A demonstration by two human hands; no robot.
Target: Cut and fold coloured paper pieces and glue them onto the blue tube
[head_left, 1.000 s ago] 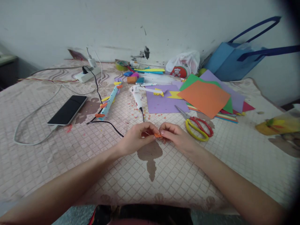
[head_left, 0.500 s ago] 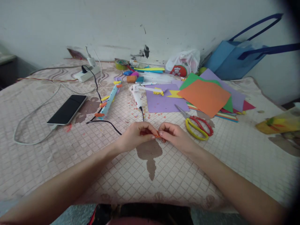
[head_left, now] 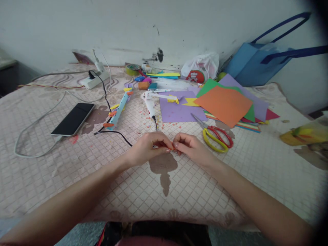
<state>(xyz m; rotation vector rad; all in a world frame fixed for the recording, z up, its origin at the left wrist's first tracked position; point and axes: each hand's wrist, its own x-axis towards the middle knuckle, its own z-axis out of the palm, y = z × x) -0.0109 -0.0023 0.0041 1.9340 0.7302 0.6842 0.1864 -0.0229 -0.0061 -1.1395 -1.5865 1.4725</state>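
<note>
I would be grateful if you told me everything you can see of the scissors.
The scissors have slim metallic blades and two large loop handles, one yellow, one red, plastic by their look. They lie flat on the patterned tablecloth, right of the right hand, which does not touch them. The handles are slightly spread; the blades look closed or nearly so, pointing away to the left, their tip by the purple sheet.

A small craft piece sits between the fingertips of the left hand and right hand over a tablecloth, with a hot glue gun behind them. At left lie a smartphone and, nearer the hands, a decorated strip; a power strip is farther back. At right, scissors lie before stacked paper sheets, a tote bag behind the stack.
</note>
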